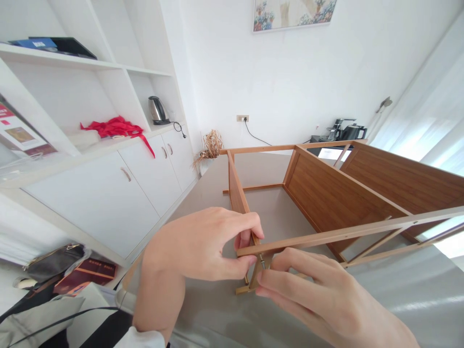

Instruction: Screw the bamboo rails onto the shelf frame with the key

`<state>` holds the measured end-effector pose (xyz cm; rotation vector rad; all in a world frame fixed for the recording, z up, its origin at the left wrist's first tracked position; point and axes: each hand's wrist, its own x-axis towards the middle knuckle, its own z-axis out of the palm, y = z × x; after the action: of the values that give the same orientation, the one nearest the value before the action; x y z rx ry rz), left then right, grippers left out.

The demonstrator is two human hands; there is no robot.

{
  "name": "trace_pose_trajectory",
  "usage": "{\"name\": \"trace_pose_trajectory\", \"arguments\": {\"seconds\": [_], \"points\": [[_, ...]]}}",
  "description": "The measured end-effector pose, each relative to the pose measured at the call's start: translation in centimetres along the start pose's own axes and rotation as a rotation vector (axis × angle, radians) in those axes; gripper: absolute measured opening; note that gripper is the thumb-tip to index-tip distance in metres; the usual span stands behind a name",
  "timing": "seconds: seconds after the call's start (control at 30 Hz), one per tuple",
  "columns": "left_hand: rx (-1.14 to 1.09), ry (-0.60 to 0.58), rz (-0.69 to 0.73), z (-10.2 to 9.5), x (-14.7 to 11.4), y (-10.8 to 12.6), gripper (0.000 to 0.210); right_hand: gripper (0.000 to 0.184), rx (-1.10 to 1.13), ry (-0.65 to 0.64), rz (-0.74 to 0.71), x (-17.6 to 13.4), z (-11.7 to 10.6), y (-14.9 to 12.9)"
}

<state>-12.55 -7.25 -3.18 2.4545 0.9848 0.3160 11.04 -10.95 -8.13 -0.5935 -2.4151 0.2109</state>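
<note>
A wooden shelf rack (pixel 339 197) lies on its side on a grey surface, its end corner close in front of me. My left hand (pixel 197 244) is closed around that corner, thumb on the near side of the rail (pixel 311 239) and fingers over the end shelf board (pixel 237 193). A small metal screw (pixel 262 261) shows at the joint, below the rail. My right hand (pixel 315 292) pinches at the screw with thumb and fingertips; its fingers partly cover the screw's near end.
White cabinets (pixel 97 193) line the left, with a kettle (pixel 157 110) and red ribbon (pixel 118 128) on their shelf. Bags (pixel 54 263) lie at lower left. A dried plant (pixel 211 145) stands beyond the rack. A coffee maker (pixel 340 128) and curtain (pixel 435 96) are at right.
</note>
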Motion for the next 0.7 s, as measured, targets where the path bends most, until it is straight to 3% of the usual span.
{"name": "trace_pose_trajectory", "arguments": {"seconds": [0.2, 0.4, 0.7], "points": [[0.004, 0.030, -0.040, 0.3, -0.1, 0.4, 0.029, 0.014, 0.064, 0.094, -0.019, 0.5, 0.0, -0.3], [-0.025, 0.011, 0.000, -0.1, -0.1, 0.0, 0.028, 0.023, 0.093, 0.090, -0.013, 0.5, 0.0, -0.2], [-0.124, -0.074, 0.050, -1.1, 0.4, -1.0, 0.028, 0.013, 0.011, 0.083, -0.023, 0.3, -0.4, 0.0]]}}
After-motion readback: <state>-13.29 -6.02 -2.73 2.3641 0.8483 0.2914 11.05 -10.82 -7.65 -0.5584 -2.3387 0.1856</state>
